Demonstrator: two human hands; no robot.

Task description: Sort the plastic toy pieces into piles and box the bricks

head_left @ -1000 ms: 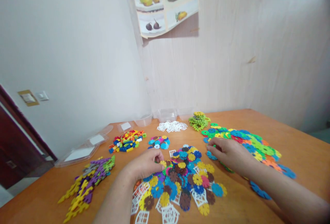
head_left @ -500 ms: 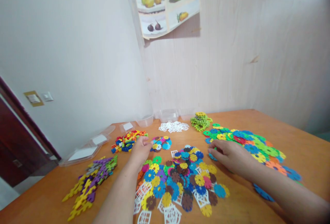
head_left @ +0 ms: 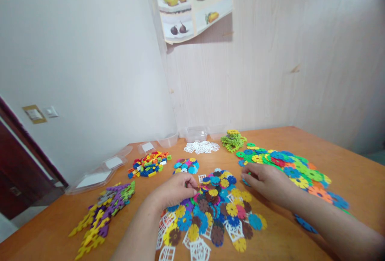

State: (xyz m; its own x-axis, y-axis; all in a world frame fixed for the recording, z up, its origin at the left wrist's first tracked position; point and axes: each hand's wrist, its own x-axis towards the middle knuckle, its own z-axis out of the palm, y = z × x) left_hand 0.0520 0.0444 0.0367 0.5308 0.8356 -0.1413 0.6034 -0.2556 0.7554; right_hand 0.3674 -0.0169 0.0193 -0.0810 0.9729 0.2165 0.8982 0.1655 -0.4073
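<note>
Nearest, toward the near edge of the table (head_left: pixel 276 138), lies the mixed pile (head_left: pixel 217 235) of thin, notched plastic discs in brown, yellow, blue and pink, with stiff white lattice pieces (head_left: pixel 200 251) poking out underneath; left of it, toward the left edge, jagged flat strips (head_left: pixel 104 211) in yellow and purple overlap. The left hand (head_left: pixel 177 191) dips into the pile's far left side, thumb and fingertips drawn close, though whether they pinch a disc I cannot tell. The right hand (head_left: pixel 267 179) curls over a blue disc beside the bigger discs (head_left: pixel 300 166) spread toward the right edge; its grip is hidden too. The step in hand looks like sorting discs out of the mix; the next move seems to call for pinching one slick rim without dragging its neighbours. Beyond sit a small disc heap (head_left: pixel 186 166) and chunky bricks (head_left: pixel 150 164), then, by the far edge, white cut-out pieces (head_left: pixel 201 147), knobbly green pieces (head_left: pixel 233 142) and clear, smooth-walled tubs (head_left: pixel 197 133).
</note>
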